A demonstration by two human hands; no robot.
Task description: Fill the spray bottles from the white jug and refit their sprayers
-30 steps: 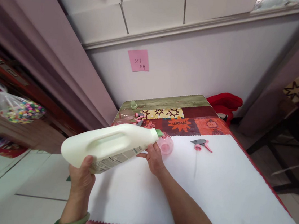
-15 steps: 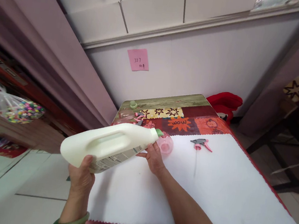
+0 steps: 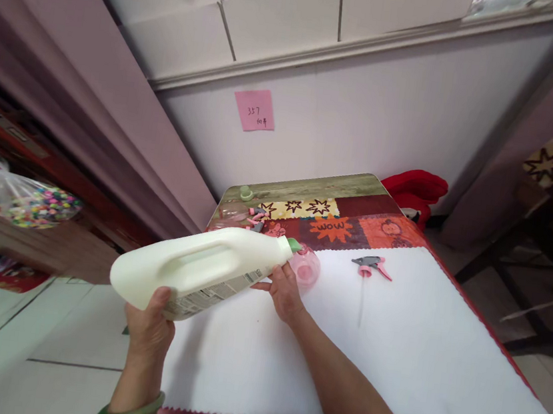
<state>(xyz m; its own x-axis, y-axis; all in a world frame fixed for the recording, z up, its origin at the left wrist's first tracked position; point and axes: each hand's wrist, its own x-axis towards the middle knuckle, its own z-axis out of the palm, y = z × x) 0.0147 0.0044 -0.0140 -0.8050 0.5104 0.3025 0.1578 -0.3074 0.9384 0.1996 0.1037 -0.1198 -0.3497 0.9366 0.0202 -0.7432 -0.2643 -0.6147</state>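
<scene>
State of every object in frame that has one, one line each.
white jug, tipped near-horizontal, mouth at pink bottle
pink bottle, upright on white cloth, sprayer off
spray head, detached, lying on white cloth
left hand, grip closed on white jug's base
right hand, against pink bottle; grip unclear

We hold the white jug (image 3: 198,270) tipped nearly flat in our left hand (image 3: 149,329). Its green spout (image 3: 295,244) sits right at the mouth of the small pink bottle (image 3: 305,266), which our right hand (image 3: 285,293) grips on the white cloth (image 3: 414,358) covering the bench (image 3: 309,187). To the right lies a spray trigger (image 3: 370,266) (its tube pointing toward us).
</scene>
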